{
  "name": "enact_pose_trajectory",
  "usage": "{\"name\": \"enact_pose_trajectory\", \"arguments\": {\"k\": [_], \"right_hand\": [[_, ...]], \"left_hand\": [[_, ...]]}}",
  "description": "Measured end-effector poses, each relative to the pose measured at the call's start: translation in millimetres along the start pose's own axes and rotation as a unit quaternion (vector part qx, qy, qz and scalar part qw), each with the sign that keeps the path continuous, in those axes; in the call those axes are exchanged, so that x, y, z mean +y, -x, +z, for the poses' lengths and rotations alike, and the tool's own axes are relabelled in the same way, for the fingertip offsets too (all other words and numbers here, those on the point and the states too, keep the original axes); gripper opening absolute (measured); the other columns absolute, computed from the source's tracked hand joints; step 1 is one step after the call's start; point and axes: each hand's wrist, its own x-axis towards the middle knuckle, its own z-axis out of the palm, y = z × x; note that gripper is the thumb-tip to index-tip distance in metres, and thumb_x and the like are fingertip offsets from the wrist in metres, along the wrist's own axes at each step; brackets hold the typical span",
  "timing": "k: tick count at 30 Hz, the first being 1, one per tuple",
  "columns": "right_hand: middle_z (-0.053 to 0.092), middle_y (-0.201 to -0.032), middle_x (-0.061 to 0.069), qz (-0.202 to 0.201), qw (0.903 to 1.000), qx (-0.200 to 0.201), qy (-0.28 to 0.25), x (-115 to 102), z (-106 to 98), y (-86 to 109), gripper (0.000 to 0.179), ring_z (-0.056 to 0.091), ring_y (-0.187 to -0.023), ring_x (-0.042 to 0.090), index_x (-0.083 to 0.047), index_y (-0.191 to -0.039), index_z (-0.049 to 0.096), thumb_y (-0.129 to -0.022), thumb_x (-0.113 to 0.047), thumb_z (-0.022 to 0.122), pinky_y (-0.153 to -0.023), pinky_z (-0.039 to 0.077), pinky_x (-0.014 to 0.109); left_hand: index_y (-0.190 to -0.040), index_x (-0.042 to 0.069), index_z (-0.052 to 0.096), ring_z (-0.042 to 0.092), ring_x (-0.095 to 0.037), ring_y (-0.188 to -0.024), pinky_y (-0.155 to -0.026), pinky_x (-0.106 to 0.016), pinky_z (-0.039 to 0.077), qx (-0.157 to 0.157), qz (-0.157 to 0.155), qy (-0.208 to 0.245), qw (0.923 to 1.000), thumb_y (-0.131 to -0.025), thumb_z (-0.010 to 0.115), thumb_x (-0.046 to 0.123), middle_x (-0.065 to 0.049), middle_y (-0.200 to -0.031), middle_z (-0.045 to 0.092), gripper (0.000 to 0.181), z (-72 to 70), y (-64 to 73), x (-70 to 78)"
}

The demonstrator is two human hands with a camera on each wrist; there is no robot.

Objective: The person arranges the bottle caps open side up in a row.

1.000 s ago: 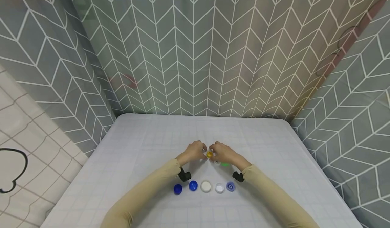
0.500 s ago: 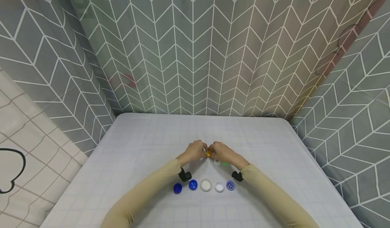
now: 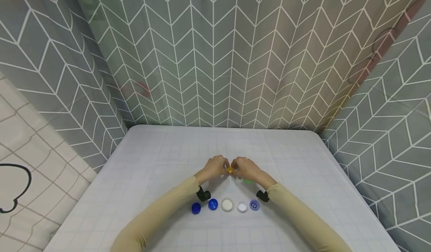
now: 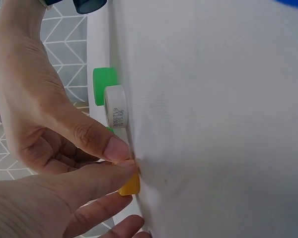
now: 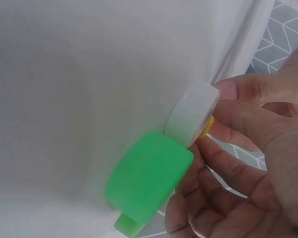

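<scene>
Between my two hands, at the middle of the table, sits a yellow bottle cap. My left hand pinches it from the left, thumb and fingers bent around its edge. From the other side my right hand pinches the same cap, and the thumbs nearly meet over it in the left wrist view. Most of the yellow cap is covered by fingers there. Right beside the right hand stand a white cap and a larger green cap, partly hidden under that hand in the head view.
A row of caps lies nearer the person: dark blue, blue, cream, white and violet with a spiral. A white cloth covers the table. Patterned curtains hang behind it and at the sides.
The right hand's fingertips have come in to the yellow cap and bent around it. The cap has shifted slightly left. The left hand and the front row stay about where they were.
</scene>
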Motion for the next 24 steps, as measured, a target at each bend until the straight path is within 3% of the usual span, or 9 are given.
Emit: {"name": "enact_pose_trajectory", "arguments": {"k": [9,16,24], "right_hand": [[0.072,-0.088,0.005,-0.006,0.9999,0.005,-0.013,-4,-8,7.5,0.023,0.064,-0.079,0.014,-0.004,-0.098,0.071,-0.080,-0.017,0.078,-0.071,0.052,0.032],[0.071,-0.086,0.005,-0.022,0.9995,0.021,0.005,-10,-18,13.6,0.025,0.064,-0.077,0.014,-0.004,-0.101,0.070,-0.081,-0.016,0.077,-0.070,0.050,0.029],[0.072,-0.087,0.003,-0.025,0.9995,0.021,-0.001,-20,-28,22.0,0.025,0.065,-0.079,0.013,-0.005,-0.104,0.070,-0.083,-0.017,0.075,-0.070,0.051,0.028]], "left_hand": [[-0.096,0.009,0.073,0.055,-0.012,-0.075,-0.070,-0.032,0.044,-0.006,0.004,0.019,0.9998,-0.078,0.079,0.022,-0.002,-0.087,0.068,0.024,-5.4,2.2,1.6],[-0.098,0.009,0.071,0.059,-0.014,-0.080,-0.069,-0.030,0.047,-0.005,0.011,0.027,0.9996,-0.078,0.080,0.021,-0.004,-0.091,0.068,0.024,-14.3,6.3,5.7],[-0.098,0.004,0.068,0.058,-0.009,-0.065,-0.056,-0.021,0.046,-0.009,0.024,0.098,0.9948,-0.078,0.078,0.013,-0.004,-0.079,0.068,0.025,-24.7,14.9,10.8]]}}
